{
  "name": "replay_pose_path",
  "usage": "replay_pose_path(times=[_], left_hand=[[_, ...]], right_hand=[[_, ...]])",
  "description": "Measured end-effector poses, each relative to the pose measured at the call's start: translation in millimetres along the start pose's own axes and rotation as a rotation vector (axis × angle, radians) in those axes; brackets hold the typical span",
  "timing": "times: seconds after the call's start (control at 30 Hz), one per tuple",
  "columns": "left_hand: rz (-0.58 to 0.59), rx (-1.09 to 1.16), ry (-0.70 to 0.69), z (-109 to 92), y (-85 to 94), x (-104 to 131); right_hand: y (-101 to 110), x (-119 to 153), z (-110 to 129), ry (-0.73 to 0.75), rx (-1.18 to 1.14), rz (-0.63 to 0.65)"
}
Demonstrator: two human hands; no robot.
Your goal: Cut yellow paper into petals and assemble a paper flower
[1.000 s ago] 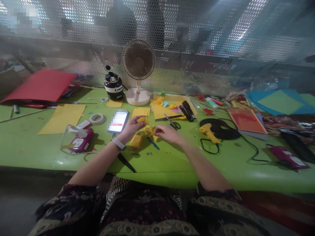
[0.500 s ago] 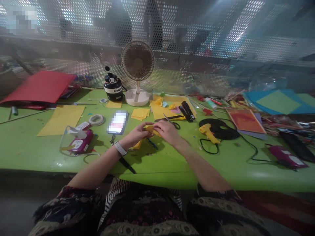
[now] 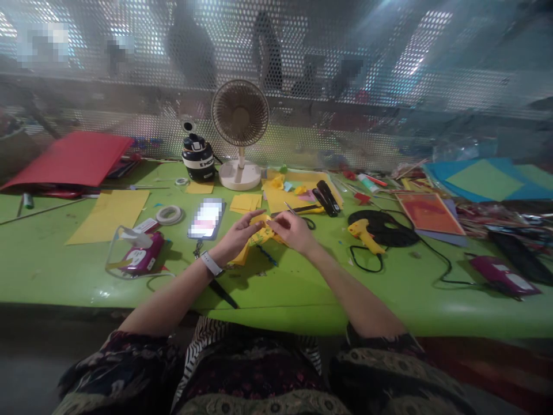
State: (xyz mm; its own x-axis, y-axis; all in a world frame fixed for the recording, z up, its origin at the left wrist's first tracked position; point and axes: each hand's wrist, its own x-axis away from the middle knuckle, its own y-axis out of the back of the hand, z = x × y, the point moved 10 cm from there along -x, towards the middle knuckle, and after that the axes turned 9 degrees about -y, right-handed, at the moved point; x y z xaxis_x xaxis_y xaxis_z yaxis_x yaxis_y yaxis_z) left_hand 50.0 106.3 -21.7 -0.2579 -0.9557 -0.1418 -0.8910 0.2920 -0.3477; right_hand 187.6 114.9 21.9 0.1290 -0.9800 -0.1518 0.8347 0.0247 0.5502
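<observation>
Between my two hands is a piece of yellow paper [image 3: 264, 233], with small darker marks on its surface. My left hand [image 3: 238, 235], with a white band at the wrist, pinches its left side. My right hand [image 3: 294, 231] has its fingers closed on the right side. Under and beside my left hand lies more folded yellow paper [image 3: 241, 255]. A dark blue twisted strip [image 3: 266, 255] rests on the green table just below the hands. Scissors [image 3: 309, 222] lie partly hidden behind my right hand.
A phone [image 3: 207, 218] lies left of my hands, beside a tape roll [image 3: 169, 215]. Behind stand a fan [image 3: 241, 113] and a bottle [image 3: 198, 159]. Rightward are a stapler [image 3: 328, 199], a yellow glue gun [image 3: 365, 235] with its cable, and coloured paper [image 3: 432, 213].
The yellow paper between my hands has turned and shows more of its marked surface. My left fingers have spread a little, and the camera view has shifted slightly.
</observation>
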Motion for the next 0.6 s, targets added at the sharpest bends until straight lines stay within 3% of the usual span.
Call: replay_pose_path(times=[0.17,0.43,0.6], left_hand=[[0.061,0.027,0.055,0,-9.4,3],[0.053,-0.282,0.207,16,13.9,0],[0.101,-0.230,0.243,22,11.3,-1]], right_hand=[[-10,1,-5,-0.124,-0.261,0.142],[-2,7,6,-0.132,-0.142,0.185],[-5,5,1,-0.150,-0.194,0.204]])
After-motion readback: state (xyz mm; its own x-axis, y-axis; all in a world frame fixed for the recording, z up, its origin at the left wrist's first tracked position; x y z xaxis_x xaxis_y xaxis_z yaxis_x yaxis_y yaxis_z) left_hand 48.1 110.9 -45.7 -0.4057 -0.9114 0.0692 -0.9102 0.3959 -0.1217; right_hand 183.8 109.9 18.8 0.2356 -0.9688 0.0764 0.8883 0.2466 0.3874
